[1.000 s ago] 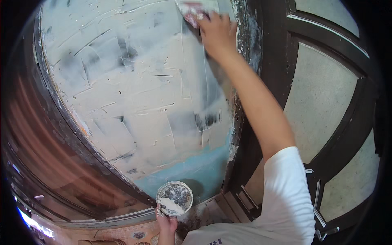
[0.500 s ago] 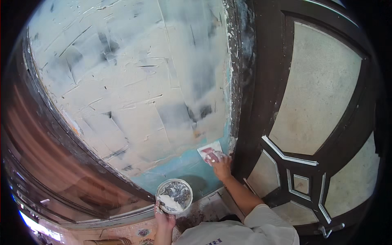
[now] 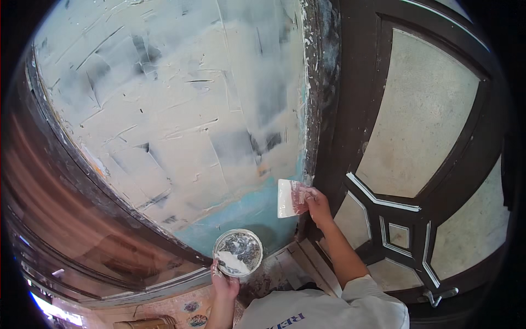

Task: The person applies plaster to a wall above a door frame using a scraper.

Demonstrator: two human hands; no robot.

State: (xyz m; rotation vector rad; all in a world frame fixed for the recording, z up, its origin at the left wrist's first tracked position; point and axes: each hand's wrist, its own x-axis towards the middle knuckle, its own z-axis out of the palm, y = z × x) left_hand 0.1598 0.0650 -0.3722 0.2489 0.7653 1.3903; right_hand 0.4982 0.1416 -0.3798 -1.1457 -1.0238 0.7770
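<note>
My right hand grips a flat putty knife whose wide blade is coated with white putty. The blade faces left, in front of the wall's lower right edge, and looks apart from the surface. My left hand holds a round bucket by its near left rim, the fingers wrapped round it. Inside lies a lump of white putty, with grey smears over the bottom and sides. The wall carries uneven whitish putty with ridges and dark patches. A turquoise strip shows bare along its lower part.
Dark wooden trim borders the wall on the right, beside a dark door with pale panels and a metal handle. A reddish-brown glossy panel stands left. Patterned flooring shows below.
My right hand has drawn the putty knife off the wall, slightly rightward, and turned it so its white-coated blade shows. The bucket has shifted slightly right and up with my left hand.
</note>
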